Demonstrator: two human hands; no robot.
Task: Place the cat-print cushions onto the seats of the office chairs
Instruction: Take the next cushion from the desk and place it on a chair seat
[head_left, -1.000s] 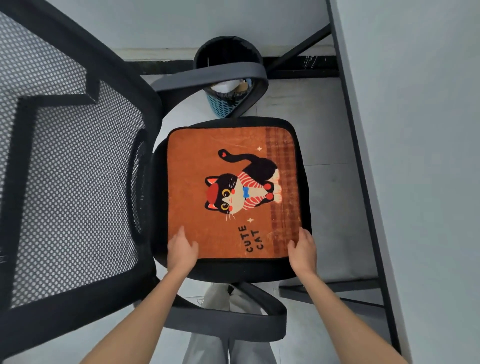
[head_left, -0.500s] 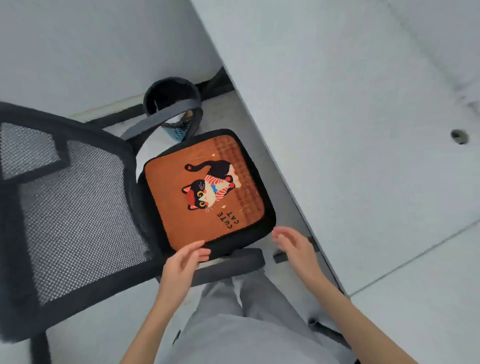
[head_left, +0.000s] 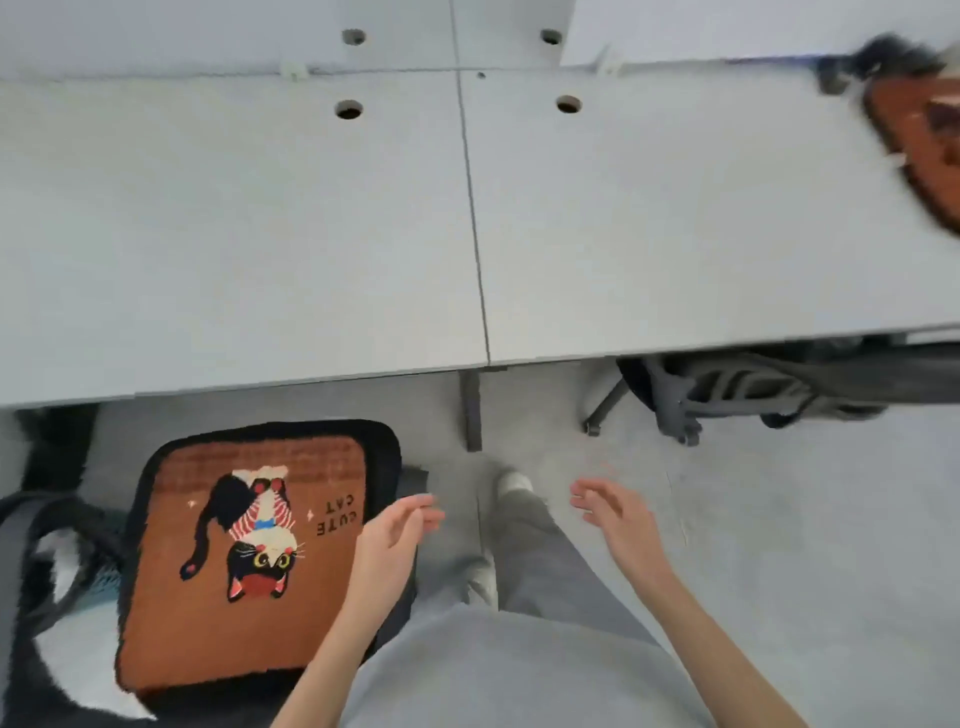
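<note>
One cushion (head_left: 244, 556) lies flat on the seat (head_left: 387, 447) of the chair at the lower left of the frame, its cat print facing up and the black seat edge showing around it. That chair looks done.

Both hands hang free in the lower middle of the frame, above the floor and the person's grey trousers. The left hand (head_left: 387, 551) is just beside the right edge of the placed cushion, overlapping it in view but apparently not gripping it; its fingers are loosely spread and hold nothing. The right hand (head_left: 618, 519) is well apart from the cushion, fingers relaxed and open, also empty.

A second cushion (head_left: 924, 150), blurred, lies on the counter (head_left: 260, 234) at the upper right edge of the frame, only partly in view. A second chair (head_left: 753, 389) is tucked under the counter's front edge at the right, its seat mostly hidden.

The step in hand seems to be the change-over between chairs: one cushion set, the next not yet taken. The next move likely calls for reaching far right across the counter to the second cushion, taking it by its edges with both hands, and probably drawing the tucked chair out so that its seat is clear to receive it.
</note>
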